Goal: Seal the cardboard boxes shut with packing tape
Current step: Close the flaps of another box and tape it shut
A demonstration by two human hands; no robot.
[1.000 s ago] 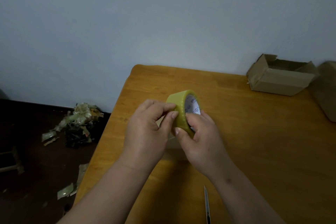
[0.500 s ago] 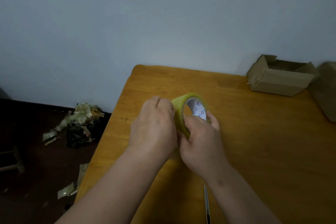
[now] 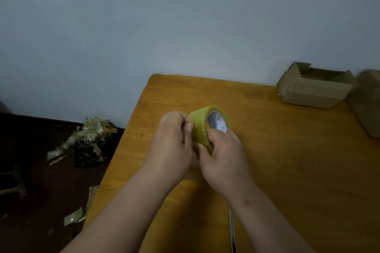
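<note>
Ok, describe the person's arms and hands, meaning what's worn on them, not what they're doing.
Both are bare. The left hand and right hand have no gloves, and I can see no rings on the fingers. Neither forearm shows a sleeve, watch or bracelet, up to the frame's bottom edge.

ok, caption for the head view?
Both hands grip a tape roll above the table; open box waits.

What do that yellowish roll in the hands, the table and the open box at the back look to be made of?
Tape roll: glossy, translucent yellowish plastic film, seemingly wound on a printed white core, probably card. Table: wood or wood veneer, going by the grain lines and soft orange-brown sheen. Open box: matte brown cardboard with creased flaps.
</note>
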